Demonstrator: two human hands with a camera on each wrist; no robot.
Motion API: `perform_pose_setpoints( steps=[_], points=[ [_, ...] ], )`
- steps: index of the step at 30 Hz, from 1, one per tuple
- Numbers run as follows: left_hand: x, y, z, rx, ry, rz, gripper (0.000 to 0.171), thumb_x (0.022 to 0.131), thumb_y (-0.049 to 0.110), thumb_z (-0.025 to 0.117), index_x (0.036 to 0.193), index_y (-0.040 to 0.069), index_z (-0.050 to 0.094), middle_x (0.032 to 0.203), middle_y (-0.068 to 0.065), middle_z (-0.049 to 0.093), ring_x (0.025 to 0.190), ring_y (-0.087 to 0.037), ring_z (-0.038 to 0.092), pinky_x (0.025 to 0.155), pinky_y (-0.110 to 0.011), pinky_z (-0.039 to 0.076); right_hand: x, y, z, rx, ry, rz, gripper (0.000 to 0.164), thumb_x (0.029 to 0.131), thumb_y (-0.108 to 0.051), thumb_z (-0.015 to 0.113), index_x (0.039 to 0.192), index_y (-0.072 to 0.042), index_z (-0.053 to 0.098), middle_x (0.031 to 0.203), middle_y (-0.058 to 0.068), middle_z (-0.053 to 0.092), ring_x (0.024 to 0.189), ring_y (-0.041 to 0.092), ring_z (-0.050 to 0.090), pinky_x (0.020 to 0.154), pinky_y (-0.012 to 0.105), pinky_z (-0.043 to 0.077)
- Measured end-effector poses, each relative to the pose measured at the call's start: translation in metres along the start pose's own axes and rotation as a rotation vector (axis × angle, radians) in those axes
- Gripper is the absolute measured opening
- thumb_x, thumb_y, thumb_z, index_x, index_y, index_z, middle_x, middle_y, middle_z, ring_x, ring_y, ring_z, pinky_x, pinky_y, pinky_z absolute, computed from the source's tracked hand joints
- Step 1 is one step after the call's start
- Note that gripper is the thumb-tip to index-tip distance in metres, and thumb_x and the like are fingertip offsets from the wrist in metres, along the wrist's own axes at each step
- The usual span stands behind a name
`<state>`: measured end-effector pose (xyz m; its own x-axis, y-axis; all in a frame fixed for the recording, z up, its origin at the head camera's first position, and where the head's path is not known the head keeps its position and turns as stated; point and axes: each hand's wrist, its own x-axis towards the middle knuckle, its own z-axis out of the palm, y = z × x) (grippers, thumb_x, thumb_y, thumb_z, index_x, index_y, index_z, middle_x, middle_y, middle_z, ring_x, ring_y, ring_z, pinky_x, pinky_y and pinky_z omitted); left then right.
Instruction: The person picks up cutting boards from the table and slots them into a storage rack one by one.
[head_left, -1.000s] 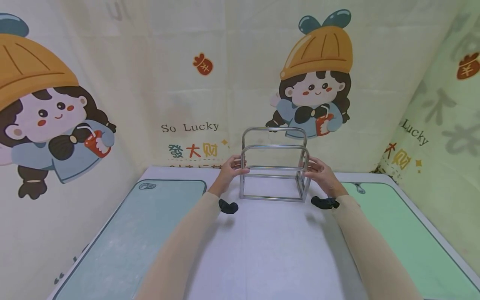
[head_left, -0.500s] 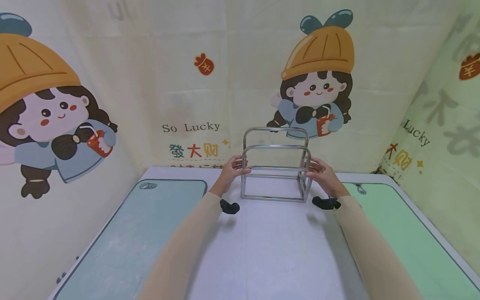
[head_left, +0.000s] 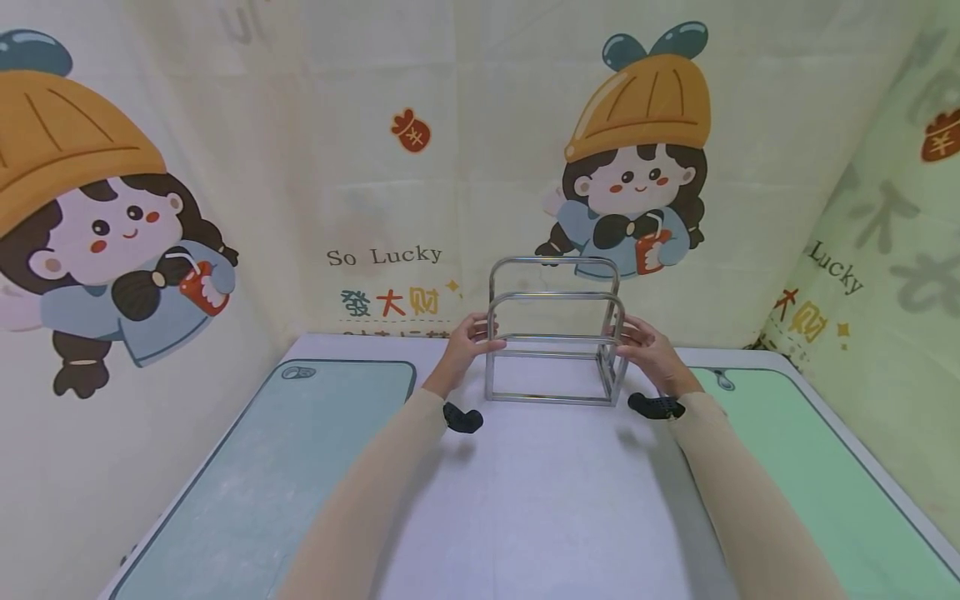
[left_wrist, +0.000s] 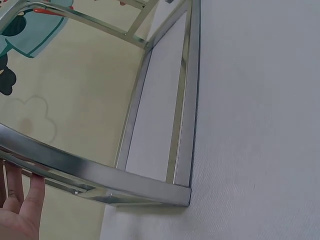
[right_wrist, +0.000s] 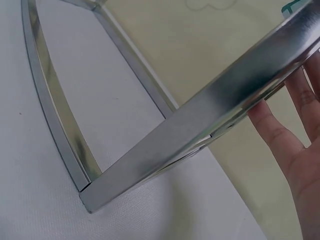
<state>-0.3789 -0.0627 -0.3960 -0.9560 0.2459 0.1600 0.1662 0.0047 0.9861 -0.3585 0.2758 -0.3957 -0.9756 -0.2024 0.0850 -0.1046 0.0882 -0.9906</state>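
A shiny metal rack (head_left: 555,399), made of bent bars with arched uprights at front and back, stands upright on the white table near the back wall. At its left side my left hand (head_left: 462,357) holds the upright, thumb in front and fingers behind. My right hand (head_left: 654,357) holds the opposite upright in the same way. The left wrist view shows the fingers (left_wrist: 34,200) against the outer side of the bar, at the lower left. In the right wrist view, the fingers (right_wrist: 272,127) touch the bar from the outer side; some fingertips are hidden behind it.
A blue printed panel (head_left: 300,467) covers the table's left part, a green one (head_left: 825,467) its right. Behind stands a cream cloth wall (head_left: 495,167) with cartoon prints, and side walls flank the table. Black wrist devices (head_left: 462,419) sit below both hands.
The whole head view has shifted slightly, so everything sits a little farther right in it. Both hands keep the same hold on the rack, which stays in place on the table.
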Motion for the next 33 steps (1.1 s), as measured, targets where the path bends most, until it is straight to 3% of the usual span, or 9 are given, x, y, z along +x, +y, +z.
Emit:
perform_pose_setpoints(
  steps=[9,17,21,26,33],
  points=[
    [0.002,-0.001,0.002,-0.009,-0.011,-0.015,0.060,0.083,0.007,0.069,0.135,0.001,0.040,0.136,-0.026,0.046,0.131,-0.031,0.045,0.112,-0.048,0.032,-0.003,0.001,-0.002,0.032,-0.007,-0.020,0.072,0.091,-0.016,0.061,0.150,-0.012,0.019,0.150,0.026,0.027,0.114,0.001,0.045,0.115,0.060,0.012],
    [0.000,-0.002,-0.001,0.019,-0.011,0.006,0.062,0.083,0.006,0.069,0.139,0.005,0.040,0.139,-0.022,0.047,0.132,-0.029,0.044,0.112,-0.047,0.033,-0.007,0.008,0.003,0.123,-0.050,-0.033,0.067,0.097,-0.006,0.048,0.152,-0.018,0.012,0.155,0.019,0.020,0.124,0.004,0.039,0.118,0.055,0.009],
    [-0.005,-0.003,-0.002,0.031,-0.016,0.006,0.066,0.084,0.009,0.069,0.142,0.012,0.038,0.143,-0.016,0.045,0.135,-0.027,0.040,0.113,-0.045,0.031,-0.010,0.010,0.004,0.114,-0.051,-0.013,0.069,0.096,-0.002,0.047,0.152,-0.021,0.011,0.156,0.018,0.018,0.139,0.018,0.030,0.118,0.053,0.011],
    [-0.010,-0.001,-0.003,0.018,-0.070,0.035,0.071,0.087,0.010,0.065,0.148,0.019,0.029,0.151,-0.012,0.035,0.142,-0.027,0.029,0.116,-0.050,0.023,-0.014,0.003,0.009,0.053,-0.040,-0.039,0.074,0.095,-0.003,0.049,0.152,-0.025,0.008,0.157,0.016,0.013,0.145,0.035,0.012,0.117,0.056,0.010],
    [-0.024,0.021,-0.008,0.036,-0.160,0.038,0.071,0.092,0.014,0.059,0.151,0.023,0.020,0.155,-0.010,0.027,0.146,-0.029,0.017,0.115,-0.059,0.011,-0.019,-0.015,0.014,0.038,0.026,-0.112,0.077,0.094,-0.011,0.055,0.152,-0.025,0.006,0.159,0.014,0.006,0.146,0.034,0.010,0.118,0.053,0.009]
  ],
)
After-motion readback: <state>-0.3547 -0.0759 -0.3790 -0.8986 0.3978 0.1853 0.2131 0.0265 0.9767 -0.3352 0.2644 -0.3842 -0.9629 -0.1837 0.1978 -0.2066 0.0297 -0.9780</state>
